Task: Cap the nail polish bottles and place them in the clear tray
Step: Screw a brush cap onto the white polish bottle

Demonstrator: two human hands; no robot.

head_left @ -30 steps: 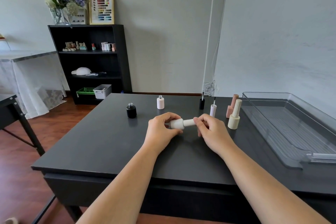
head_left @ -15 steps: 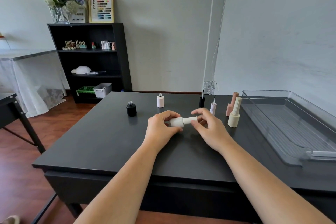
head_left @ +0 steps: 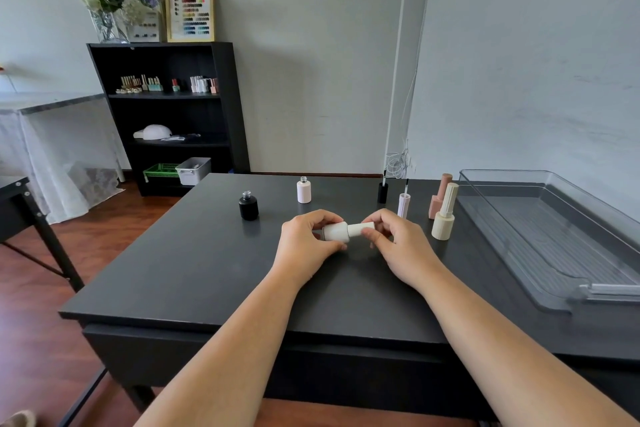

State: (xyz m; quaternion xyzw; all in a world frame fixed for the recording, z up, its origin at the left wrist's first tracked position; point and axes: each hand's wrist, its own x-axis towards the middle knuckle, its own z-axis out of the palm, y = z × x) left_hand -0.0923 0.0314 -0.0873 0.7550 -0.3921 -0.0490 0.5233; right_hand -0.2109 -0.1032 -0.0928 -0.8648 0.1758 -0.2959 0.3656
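White bottle [head_left: 336, 231] is lying sideways just above the bench [head_left: 194, 263], held between both hands. Left hand [head_left: 306, 242] is curling its grip around the bottle's body, palm down, forearm reaching in from below. Right hand [head_left: 398, 243] is pinching the cap [head_left: 361, 229] with thumb and fingertips, wrist angled inward. Tray [head_left: 554, 184] is sitting well apart at the right, with nothing visible inside it.

text: none readable | labels: none | numbers: none
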